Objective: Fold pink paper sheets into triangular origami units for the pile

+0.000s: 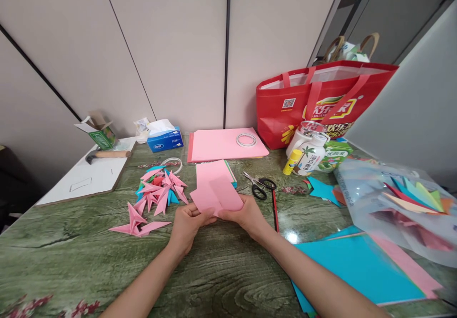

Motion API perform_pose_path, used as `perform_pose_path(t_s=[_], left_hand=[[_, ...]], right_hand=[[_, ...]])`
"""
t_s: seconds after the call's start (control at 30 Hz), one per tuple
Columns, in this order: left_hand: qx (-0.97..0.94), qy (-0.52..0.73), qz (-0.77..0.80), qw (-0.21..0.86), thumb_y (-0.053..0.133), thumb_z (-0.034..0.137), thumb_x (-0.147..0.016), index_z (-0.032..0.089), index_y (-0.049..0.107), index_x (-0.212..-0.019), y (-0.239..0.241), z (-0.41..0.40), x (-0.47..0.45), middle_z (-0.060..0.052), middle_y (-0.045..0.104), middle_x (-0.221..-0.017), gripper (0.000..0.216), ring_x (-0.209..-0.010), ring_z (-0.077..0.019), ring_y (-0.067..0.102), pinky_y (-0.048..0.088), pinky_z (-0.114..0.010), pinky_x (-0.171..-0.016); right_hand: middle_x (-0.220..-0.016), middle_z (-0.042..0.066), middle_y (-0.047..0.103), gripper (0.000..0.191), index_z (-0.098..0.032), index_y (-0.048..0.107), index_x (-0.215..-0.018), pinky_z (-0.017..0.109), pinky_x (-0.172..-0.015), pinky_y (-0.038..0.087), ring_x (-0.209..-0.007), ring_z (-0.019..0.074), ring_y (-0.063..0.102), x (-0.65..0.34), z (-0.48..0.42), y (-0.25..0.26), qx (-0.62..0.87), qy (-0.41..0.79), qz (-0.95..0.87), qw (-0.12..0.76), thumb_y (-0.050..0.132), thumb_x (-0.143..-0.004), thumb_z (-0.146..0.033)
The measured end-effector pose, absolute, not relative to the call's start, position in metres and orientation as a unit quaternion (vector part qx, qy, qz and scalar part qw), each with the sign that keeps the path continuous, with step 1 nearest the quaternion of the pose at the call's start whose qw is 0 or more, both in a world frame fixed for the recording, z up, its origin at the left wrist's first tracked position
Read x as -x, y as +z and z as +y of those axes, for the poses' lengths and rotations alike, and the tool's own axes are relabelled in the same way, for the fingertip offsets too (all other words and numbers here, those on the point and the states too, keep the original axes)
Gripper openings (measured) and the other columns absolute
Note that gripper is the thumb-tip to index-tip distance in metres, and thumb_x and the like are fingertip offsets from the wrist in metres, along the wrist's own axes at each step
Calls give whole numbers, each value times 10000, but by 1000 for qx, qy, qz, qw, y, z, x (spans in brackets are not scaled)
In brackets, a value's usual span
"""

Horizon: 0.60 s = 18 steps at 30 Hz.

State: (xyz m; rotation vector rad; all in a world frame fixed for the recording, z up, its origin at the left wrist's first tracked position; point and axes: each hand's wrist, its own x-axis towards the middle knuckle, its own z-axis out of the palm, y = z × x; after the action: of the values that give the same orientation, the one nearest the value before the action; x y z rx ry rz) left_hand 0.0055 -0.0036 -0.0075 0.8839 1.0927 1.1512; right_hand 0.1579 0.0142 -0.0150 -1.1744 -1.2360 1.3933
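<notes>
Both hands hold a piece of pink paper with a crease through its middle, raised a little above the table. My left hand pinches its lower left edge between thumb and fingers. On the right side, my right hand grips the paper with the thumb on top. Just behind it lies a stack of cut paper, pink on top with other colours at the edge. Left of my hands is a pile of folded paper stars, mostly pink. Scissors and a red pencil lie to the right.
At the back are pink sheets with a tape roll, a tissue box and a red bag. A glue stick leans by a white jar. Blue sheets lie right; a hammer lies left.
</notes>
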Motion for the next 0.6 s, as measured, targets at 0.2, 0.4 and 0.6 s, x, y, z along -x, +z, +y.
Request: perform_pose_path(t_s=[0.2, 0.4, 0.6], left_hand=[[-385, 480, 463, 638, 737, 184, -575, 93, 695, -787, -6, -4, -4, -83, 726, -763, 235, -662, -176, 656, 549, -299, -675], [-374, 467, 466, 652, 722, 231, -599, 94, 698, -777, -7, -5, -6, -84, 726, -754, 226, -644, -189, 661, 551, -325, -671], [-376, 480, 458, 646, 706, 249, -619, 99, 701, -741, -7, -6, -7, -77, 726, -716, 193, -638, -191, 665, 550, -315, -666]], right_hand=[[-605, -27, 544, 372, -102, 624, -748, 213, -492, 323, -526, 96, 408, -161, 16, -16, 475, 572, -498, 447, 759, -441, -265], [-668, -12, 580, 419, -106, 624, -821, 225, -534, 363, -562, 109, 445, -162, 16, -15, 442, 603, -493, 446, 752, -441, -228], [-654, -7, 578, 364, -101, 619, -781, 224, -521, 370, -552, 108, 449, -161, 16, -12, 446, 617, -471, 445, 735, -456, -220]])
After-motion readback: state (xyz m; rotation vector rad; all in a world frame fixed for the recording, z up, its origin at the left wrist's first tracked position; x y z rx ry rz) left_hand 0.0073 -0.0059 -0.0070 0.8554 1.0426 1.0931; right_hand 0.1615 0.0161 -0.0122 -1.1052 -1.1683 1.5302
